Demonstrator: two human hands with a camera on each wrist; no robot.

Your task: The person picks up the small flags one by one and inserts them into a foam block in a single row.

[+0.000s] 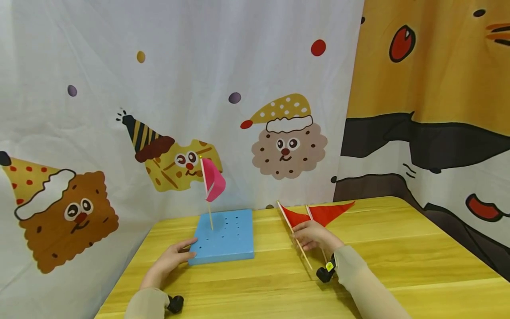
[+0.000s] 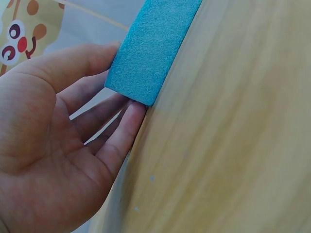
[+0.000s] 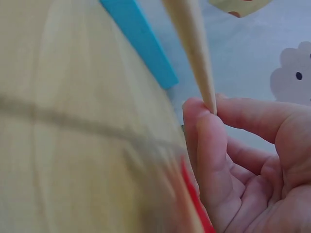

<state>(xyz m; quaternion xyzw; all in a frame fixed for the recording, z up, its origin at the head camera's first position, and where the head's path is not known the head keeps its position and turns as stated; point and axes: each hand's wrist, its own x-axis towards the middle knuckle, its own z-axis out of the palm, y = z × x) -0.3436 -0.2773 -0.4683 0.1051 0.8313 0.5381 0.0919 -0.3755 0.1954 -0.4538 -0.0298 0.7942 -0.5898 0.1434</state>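
My left hand (image 1: 172, 261) rests with thumb and fingers spread along the left side of a light blue foam block (image 1: 235, 254) that has small holes in its top. A pink flag (image 1: 215, 180) on a thin stick stands upright in that block. In the left wrist view, my fingertips touch the end corner of the block. My right hand (image 1: 316, 237) pinches the wooden stick (image 3: 194, 48) of a red triangular flag (image 1: 292, 217) between thumb and fingertips. A second red flag (image 1: 330, 212) is just behind that hand, its stick partly hidden by it.
Both hands work over a yellow wood-grain table (image 1: 247, 288). Behind it hangs a white curtain (image 1: 239, 53) printed with cartoon biscuits and cheese, with a yellow and black patterned cloth (image 1: 438, 79) at the right. Black wrist cameras (image 1: 175, 304) are worn on both wrists.
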